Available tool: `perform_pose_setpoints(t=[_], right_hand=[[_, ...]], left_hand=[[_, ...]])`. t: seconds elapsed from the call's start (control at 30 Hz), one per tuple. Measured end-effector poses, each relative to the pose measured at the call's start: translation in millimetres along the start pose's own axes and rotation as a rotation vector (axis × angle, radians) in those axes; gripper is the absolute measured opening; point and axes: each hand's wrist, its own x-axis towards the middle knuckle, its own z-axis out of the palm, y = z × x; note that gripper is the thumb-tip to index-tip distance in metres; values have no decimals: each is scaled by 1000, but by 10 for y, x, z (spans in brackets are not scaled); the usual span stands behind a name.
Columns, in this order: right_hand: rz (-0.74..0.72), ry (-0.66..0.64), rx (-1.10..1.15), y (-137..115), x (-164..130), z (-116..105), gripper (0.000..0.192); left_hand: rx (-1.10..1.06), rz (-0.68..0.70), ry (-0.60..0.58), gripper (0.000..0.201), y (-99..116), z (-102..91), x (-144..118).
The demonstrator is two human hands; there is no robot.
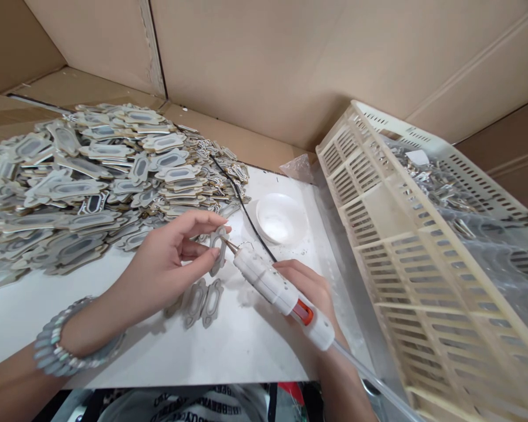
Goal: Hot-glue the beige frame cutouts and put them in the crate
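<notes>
My left hand pinches 1 flat frame piece upright above the tabletop middle. My right hand wraps the glue gun, nozzle touching that piece; 2 more pieces lie just below.

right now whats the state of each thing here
left hand: grip shut on a flat piece, held tilted off the table
right hand: wrapped round the glue gun, nozzle at the held piece
white dish: upright, contents unclear
pile of pieces: loose heap
basket: tilted, lined with plastic, holding parts
pieces on table: lying flat
</notes>
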Motion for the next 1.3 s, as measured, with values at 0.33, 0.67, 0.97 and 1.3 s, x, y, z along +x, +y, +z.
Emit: perform_pose_setpoints(t=[0.33, 0.67, 0.97, 1.3], right_hand=[[39, -5, 59, 10, -31, -2, 12], [66, 46, 126, 40, -53, 39, 18], [215, 209, 128, 13, -40, -34, 13], [58, -82, 215, -41, -10, -79, 12]], left_hand=[[-25, -46, 22, 46, -54, -9, 10], [-39, -65, -4, 49, -56, -11, 7], [-77, -71, 10, 44, -31, -42, 29], [-58, -2, 84, 38, -20, -69, 44]])
